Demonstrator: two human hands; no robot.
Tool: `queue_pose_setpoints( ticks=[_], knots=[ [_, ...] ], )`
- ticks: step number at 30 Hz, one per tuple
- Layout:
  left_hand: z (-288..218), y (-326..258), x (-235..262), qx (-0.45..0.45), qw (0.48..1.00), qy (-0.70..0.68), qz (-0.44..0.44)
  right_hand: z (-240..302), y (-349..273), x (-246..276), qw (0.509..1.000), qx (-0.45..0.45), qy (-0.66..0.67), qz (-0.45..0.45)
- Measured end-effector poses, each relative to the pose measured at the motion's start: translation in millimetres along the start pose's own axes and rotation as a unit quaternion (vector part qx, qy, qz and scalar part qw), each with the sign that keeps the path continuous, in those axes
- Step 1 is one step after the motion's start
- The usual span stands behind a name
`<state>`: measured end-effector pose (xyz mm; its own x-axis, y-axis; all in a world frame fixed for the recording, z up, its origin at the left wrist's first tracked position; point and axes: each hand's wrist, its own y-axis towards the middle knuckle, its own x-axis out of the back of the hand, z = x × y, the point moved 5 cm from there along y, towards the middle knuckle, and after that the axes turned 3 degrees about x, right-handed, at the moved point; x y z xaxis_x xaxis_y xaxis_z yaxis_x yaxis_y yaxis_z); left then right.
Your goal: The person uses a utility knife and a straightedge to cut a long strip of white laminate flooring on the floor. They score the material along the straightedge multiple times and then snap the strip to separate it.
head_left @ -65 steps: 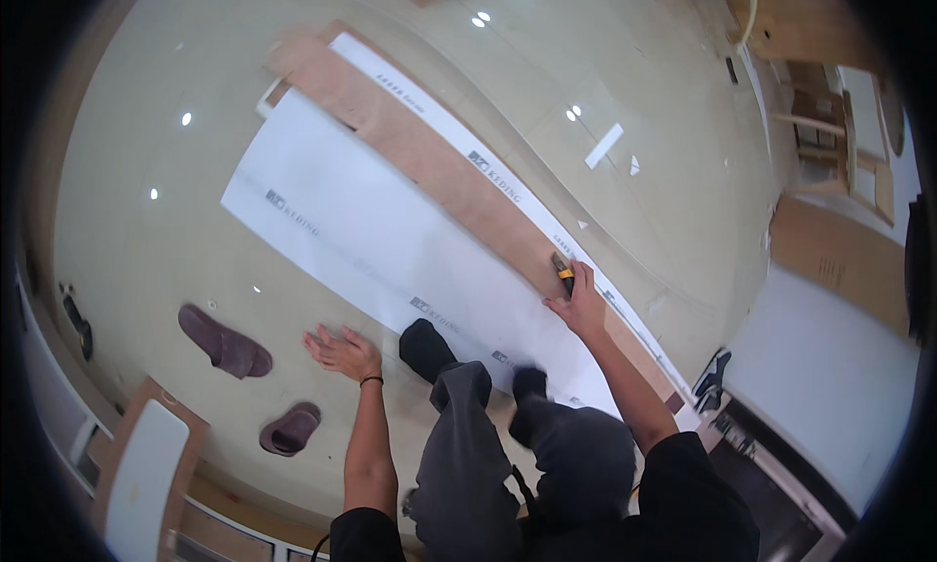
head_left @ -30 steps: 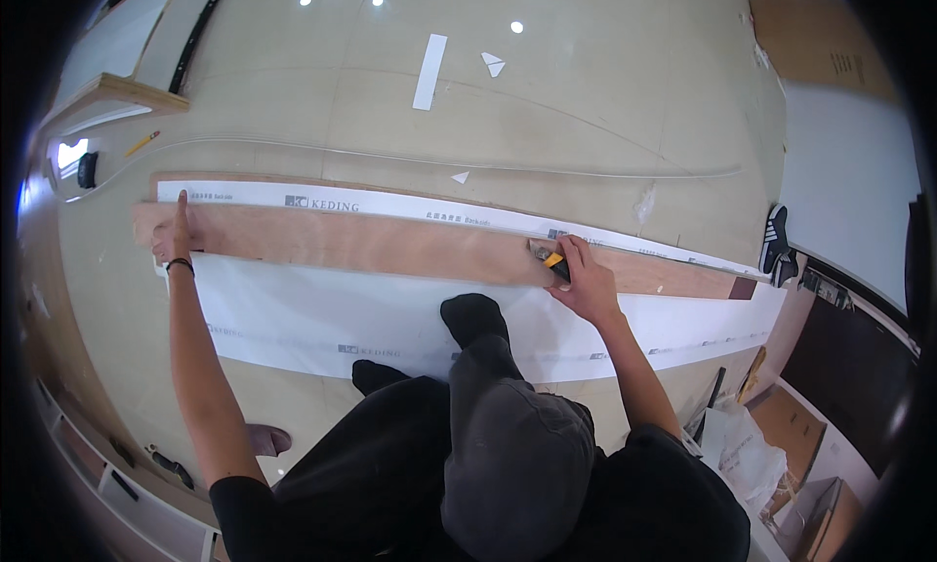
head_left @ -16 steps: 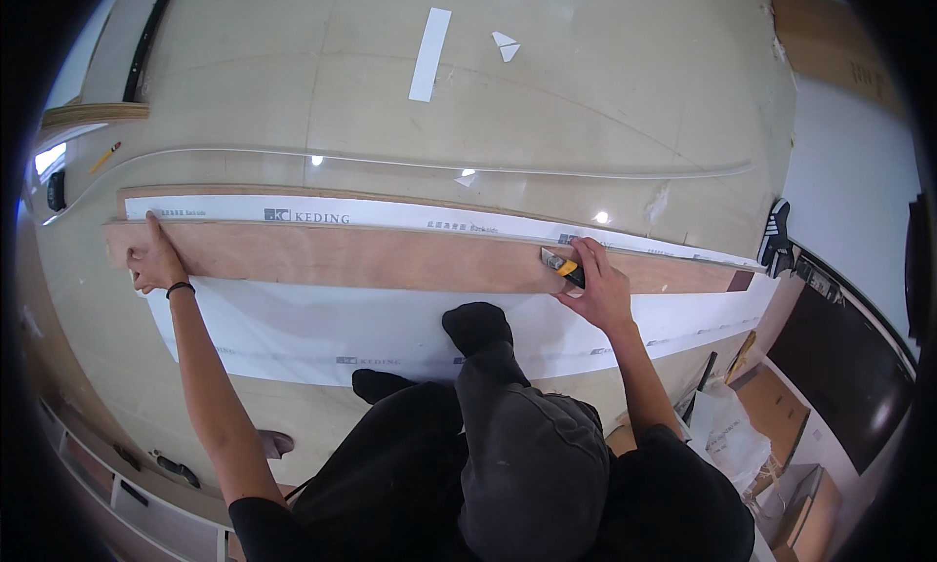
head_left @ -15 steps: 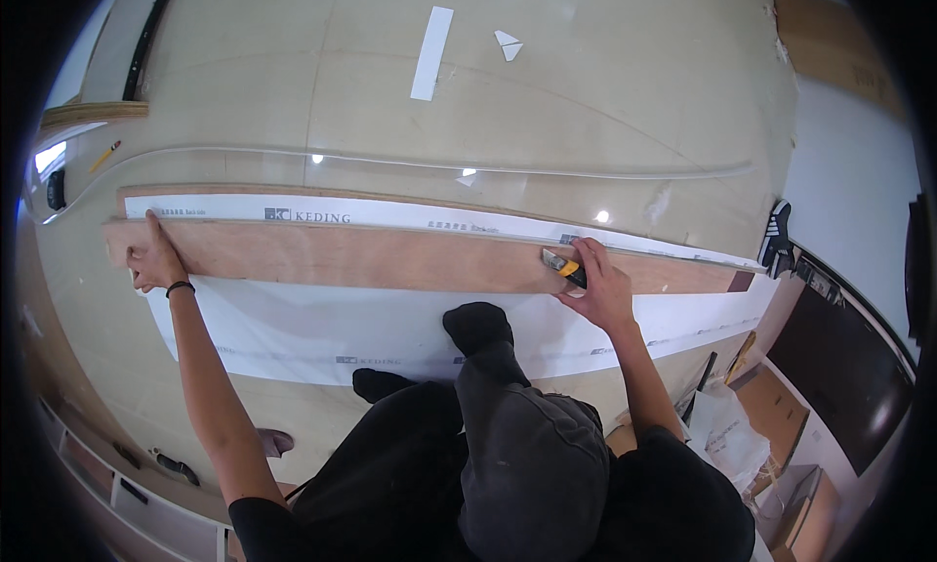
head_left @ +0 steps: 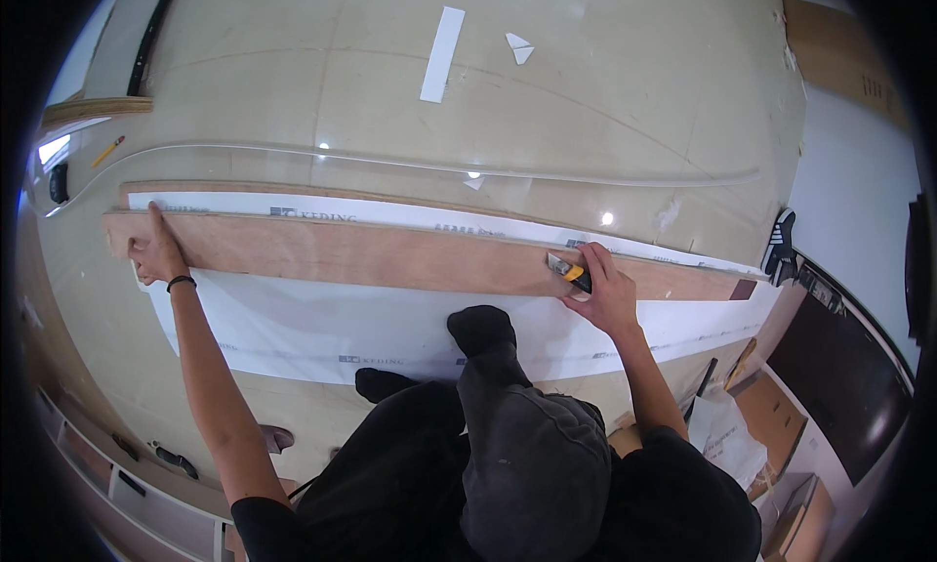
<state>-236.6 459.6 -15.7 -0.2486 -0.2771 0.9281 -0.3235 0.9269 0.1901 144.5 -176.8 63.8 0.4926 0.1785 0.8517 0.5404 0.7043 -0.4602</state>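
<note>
A long, narrow plywood board (head_left: pixel 390 257) lies flat on a white sheet (head_left: pixel 322 323) spread over the glossy beige floor (head_left: pixel 586 93). Its long axis runs left to right across the view, its left end near the left hand and its right end tapering toward a dark tip at the far right. The white sheet shows as a band above the board, carrying a row of small dark printed labels along that edge, and as a wider area below it with more small print near its lower edge.

The left hand (head_left: pixel 156 254) presses down on the board's left end, index finger stretched out along the wood, the other fingers curled at the edge. The right hand (head_left: pixel 607 293) has its fingers clenched around a yellow and black utility knife (head_left: pixel 568 269), whose blade end points left and rests at the board's upper edge, right of the middle.

The person's dark-socked foot (head_left: pixel 480 330) rests on the sheet just below the board. Farther up the floor lie a white rectangular strip (head_left: pixel 442 41) and a small white triangular scrap (head_left: pixel 518 45). A black shoe with white stripes (head_left: pixel 778 242) sits at the right, and brown cardboard boxes (head_left: pixel 776 420) stand at the lower right.
</note>
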Motion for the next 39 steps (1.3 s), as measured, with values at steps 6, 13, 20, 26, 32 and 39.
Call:
queue_pose_setpoints(
  ticks=[6,13,20,26,32,39],
  knots=[
    [4,2,-4,-0.026,0.999,0.024,-0.011,-2,-2,0,1.0,0.007,0.008,-0.004],
    [10,0,-3,-0.045,0.997,0.053,-0.045,1,-1,-6,0.999,0.03,0.004,-0.037],
    [26,3,12,0.063,0.988,-0.138,0.01,-1,-3,-9,1.0,-0.016,0.019,-0.009],
    [26,31,9,0.111,0.981,-0.152,0.036,2,-2,-8,0.998,-0.021,0.051,0.003],
    [18,27,6,0.137,0.98,-0.144,0.023,4,1,-7,1.0,0.0,0.022,-0.006],
    [8,13,21,0.13,0.983,-0.128,-0.025,-2,-6,-7,1.0,0.001,0.031,0.0]
  ],
)
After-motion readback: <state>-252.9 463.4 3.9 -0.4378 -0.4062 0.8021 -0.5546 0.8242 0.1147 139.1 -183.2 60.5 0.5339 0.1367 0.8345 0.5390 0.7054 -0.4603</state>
